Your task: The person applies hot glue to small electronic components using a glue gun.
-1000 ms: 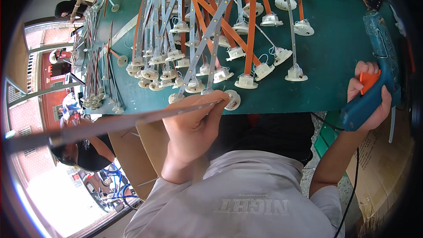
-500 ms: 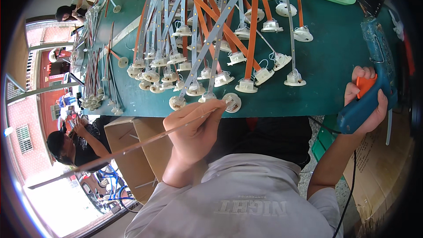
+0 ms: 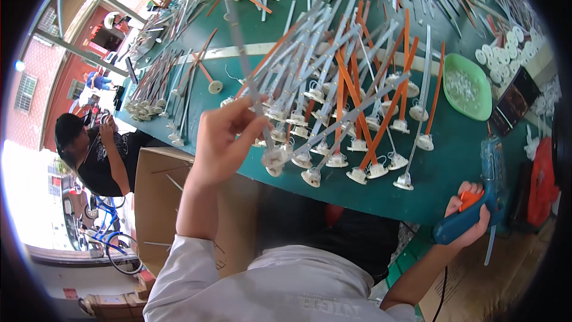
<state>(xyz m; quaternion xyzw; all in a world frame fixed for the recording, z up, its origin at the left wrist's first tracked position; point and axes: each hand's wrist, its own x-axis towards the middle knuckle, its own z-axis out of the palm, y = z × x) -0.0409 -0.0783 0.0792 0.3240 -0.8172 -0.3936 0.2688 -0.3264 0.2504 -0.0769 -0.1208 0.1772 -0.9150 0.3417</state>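
Plainly, left hand (image 3: 223, 140) pinches one strip (image 3: 237, 39) while right hand (image 3: 475, 232) grips one glue gun (image 3: 457, 225).

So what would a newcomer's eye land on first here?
Probably the dense spread of orange and silvery strips with white bases across the middle of the green table. Then the blue glue gun in the right grip, lower right, and the pale green bowl beyond it.

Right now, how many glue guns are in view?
1: the blue glue gun with the orange trigger, gripped in the right hand, nearer the person than the green dish. Others could be hidden.
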